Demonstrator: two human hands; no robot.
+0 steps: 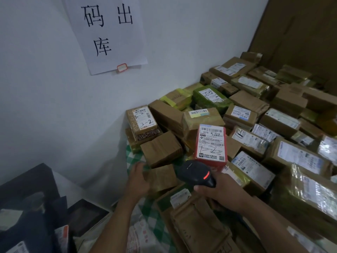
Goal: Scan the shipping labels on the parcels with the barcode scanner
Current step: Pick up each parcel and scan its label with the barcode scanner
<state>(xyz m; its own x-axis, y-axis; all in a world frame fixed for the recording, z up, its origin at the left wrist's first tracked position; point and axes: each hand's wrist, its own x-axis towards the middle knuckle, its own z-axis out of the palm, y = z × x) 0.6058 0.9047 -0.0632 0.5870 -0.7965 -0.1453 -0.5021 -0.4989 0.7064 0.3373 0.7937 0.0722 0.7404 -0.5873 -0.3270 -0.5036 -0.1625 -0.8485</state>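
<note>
My right hand (221, 191) grips a black barcode scanner (196, 173) whose red light glows. Its head points at a red parcel (211, 147) with a white shipping label, standing upright just beyond it. My left hand (137, 178) lies against the left side of a small brown parcel (161, 178), fingers fairly straight. Several more brown, green and tape-wrapped parcels with labels (242, 112) are piled across the table to the right and behind.
A box marked "3-2" (143, 119) sits by the white wall. A green checked cloth (135, 157) covers the table under the pile. A paper sign (107, 31) hangs on the wall. Dark boxes (32, 207) stand at lower left.
</note>
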